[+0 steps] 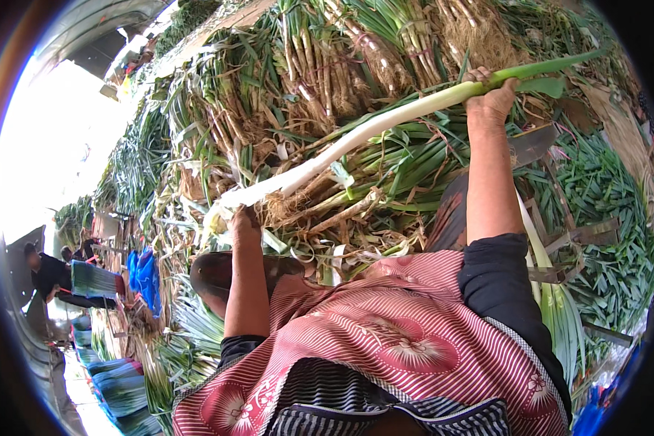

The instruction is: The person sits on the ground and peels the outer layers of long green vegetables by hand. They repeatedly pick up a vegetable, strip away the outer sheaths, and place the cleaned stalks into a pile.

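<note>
A long leek (381,122) with a white shank slants across the view between my two hands. My right hand (489,98) is closed around its green upper part, whose leaves stick out to the right. At its pale lower end is my left hand (245,223), with the fingers partly hidden by the wrist and the stalk; a peeled, yellowish layer hangs beside them. Below the leek lie unpeeled leeks (327,204) with brown roots, on a litter of dry leaves and peelings.
Tied bundles of rooted leeks (316,82) stand across the top. Cut green leaves (605,218) are heaped at the right near a wood frame (583,234). Peeled leeks (550,294) lie beside my right arm. At the left are wrapped leek bundles (117,387) and a person (49,272) in dark clothes.
</note>
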A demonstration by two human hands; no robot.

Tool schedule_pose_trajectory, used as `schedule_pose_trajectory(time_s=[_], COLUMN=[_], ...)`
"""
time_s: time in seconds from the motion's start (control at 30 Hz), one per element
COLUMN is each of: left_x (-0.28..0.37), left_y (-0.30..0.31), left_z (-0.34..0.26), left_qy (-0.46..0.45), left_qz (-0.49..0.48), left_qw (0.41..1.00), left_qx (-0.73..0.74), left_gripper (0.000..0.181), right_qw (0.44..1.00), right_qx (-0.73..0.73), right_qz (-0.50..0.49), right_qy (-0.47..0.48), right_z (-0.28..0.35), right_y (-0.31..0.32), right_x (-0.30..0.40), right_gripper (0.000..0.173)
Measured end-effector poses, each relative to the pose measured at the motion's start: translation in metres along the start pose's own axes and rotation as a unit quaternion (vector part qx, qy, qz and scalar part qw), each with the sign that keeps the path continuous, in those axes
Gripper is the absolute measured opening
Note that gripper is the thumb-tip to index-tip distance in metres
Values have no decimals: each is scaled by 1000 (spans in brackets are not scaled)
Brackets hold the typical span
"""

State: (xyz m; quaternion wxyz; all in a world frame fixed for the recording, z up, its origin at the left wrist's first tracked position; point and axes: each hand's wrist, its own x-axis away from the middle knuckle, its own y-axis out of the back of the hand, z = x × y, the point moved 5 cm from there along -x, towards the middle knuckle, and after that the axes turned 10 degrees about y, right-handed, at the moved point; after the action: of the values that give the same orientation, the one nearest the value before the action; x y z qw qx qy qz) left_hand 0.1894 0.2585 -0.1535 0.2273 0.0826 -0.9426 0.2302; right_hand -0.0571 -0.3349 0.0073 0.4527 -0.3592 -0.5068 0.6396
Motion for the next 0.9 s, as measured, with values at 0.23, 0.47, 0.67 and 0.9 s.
schedule_pose_trajectory(time_s=[0.23,0.47,0.67,0.9], left_x=[107,199,270,294], left_y=[-101,-187,-260,-234], left_z=[-16,68,97,85], left_qy=[-368,-131,-179,-394], left_qz=[93,429,466,394], left_qw=[785,599,621,538], left_qx=[-489,-664,-605,-633], left_gripper=[46,42,36,20], right_qw=[997,998,975,946], right_qx=[56,60,213,308], right_qz=[-50,-12,65,-21], right_qy=[9,-21,-3,98], right_z=[-8,-12,-28,-24], right_y=[3,-1,-16,-3], right_x=[1,0,42,26], right_gripper=[62,55,39,31])
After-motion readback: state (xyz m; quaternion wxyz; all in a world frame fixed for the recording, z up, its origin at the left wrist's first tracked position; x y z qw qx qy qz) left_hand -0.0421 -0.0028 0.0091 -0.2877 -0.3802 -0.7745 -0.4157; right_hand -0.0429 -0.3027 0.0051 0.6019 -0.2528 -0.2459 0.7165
